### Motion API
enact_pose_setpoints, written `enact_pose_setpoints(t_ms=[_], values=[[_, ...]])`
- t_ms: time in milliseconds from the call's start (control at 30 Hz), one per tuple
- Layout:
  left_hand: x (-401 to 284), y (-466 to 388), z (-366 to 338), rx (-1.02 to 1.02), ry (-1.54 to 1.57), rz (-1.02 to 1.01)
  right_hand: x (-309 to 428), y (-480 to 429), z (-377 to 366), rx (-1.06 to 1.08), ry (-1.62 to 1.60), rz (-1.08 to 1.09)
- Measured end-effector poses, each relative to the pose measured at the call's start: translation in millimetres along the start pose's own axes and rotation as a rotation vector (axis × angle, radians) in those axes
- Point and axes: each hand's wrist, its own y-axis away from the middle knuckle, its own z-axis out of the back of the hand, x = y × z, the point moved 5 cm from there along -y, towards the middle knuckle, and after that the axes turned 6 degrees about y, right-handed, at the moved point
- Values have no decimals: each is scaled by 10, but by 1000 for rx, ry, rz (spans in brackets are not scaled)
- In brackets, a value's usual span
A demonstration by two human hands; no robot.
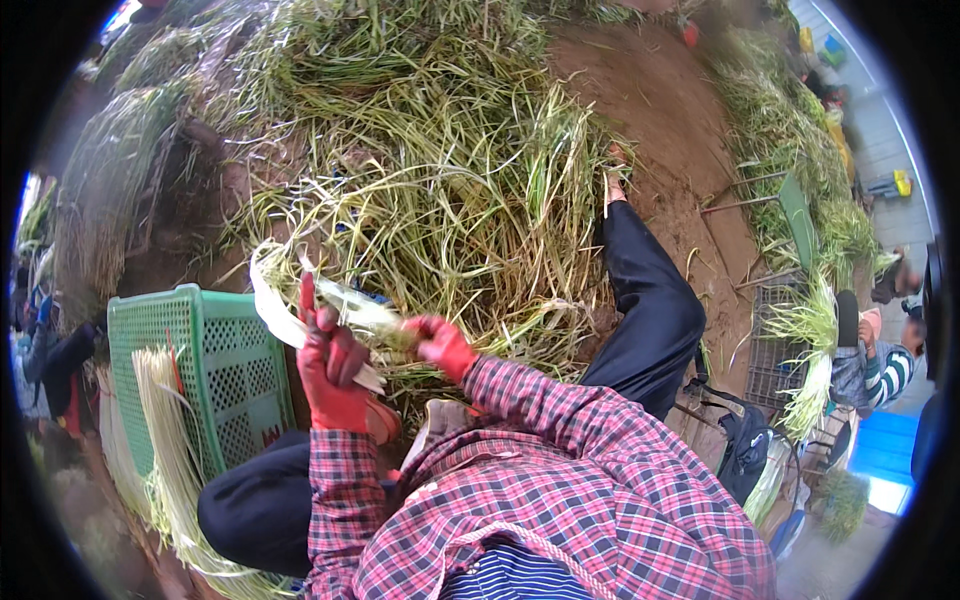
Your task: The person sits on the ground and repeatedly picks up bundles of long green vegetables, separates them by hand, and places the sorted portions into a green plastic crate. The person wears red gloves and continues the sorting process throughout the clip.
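Observation:
My left hand (330, 367), in a red glove, grips several pale plant stalks (279, 309), their whitish ends curving up past the fingers. One finger of it points upward. My right hand (446, 351), also red-gloved and slightly blurred, pinches the end of a pale, see-through strip of leaf (356, 300) that stretches toward the left hand. Under and beyond both hands spreads a large heap of long green leafy stalks (450, 187). To the left of my left hand stands a green plastic crate (244, 375).
A bundle of trimmed pale stalks (161, 405) leans against the crate's outer side. Bare brown soil (645, 97) lies beyond my outstretched leg (645, 292). On the right are a green-seated stool (796, 217), a black backpack (742, 442) and a seated person (885, 367).

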Motion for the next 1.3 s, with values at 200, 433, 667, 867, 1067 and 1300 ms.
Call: enact_pose_setpoints(t_ms=[200,433,667,867,1067,1300], values=[[-66,54,-21,-120,-276,-37,227,95,618,-164,-428,-93],[223,188,362,-356,-348,152,373,448,519,-125,-489,57],[180,400,643,-670,-636,3,350,523,584,-137,-365,73],[348,341,399,-433,-641,122,340,564,453,-125,-271,-14],[406,465,185,-446,-1001,-11,1089,819,87,-240,1083,646],[321,526,85,-434,-980,-92,980,666,-263,-162,307,337]])
